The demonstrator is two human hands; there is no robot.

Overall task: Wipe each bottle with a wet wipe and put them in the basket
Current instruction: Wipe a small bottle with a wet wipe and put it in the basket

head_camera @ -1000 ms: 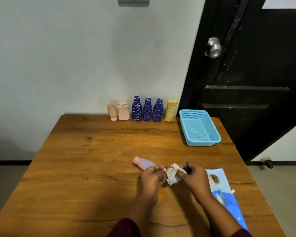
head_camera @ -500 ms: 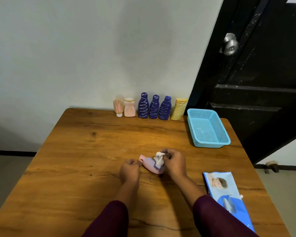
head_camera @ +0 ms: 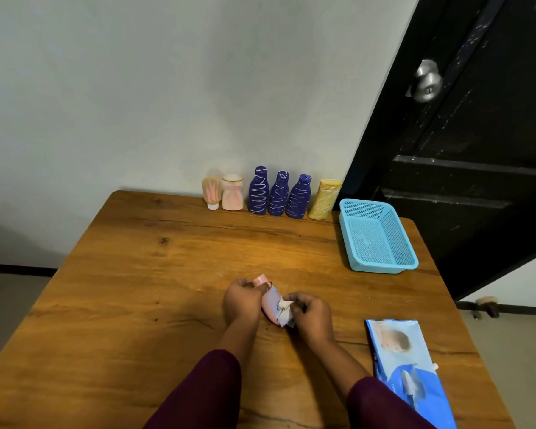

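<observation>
A pink and lilac tube bottle [head_camera: 270, 300] is held over the middle of the wooden table [head_camera: 143, 298]. My left hand [head_camera: 241, 301] grips it near its pink cap. My right hand [head_camera: 310, 315] presses a crumpled white wet wipe [head_camera: 284, 308] against the tube's lower side. Along the wall stand several more bottles: a peach tube [head_camera: 211, 189], a pink bottle [head_camera: 232, 196], three dark blue bottles [head_camera: 278, 193] and a yellow one [head_camera: 325, 199]. The light blue mesh basket [head_camera: 381, 267] sits at the right, with nothing in it.
A blue wet-wipe pack [head_camera: 406, 363] lies at the table's near right corner. A black door [head_camera: 477, 150] with a metal knob [head_camera: 426, 81] stands behind the basket. The table's right edge runs close to the basket and the pack.
My left hand has taken hold of the tube, which lay on the table a second ago. My right hand has brought the wipe onto it. The camera has shifted left and closer.
</observation>
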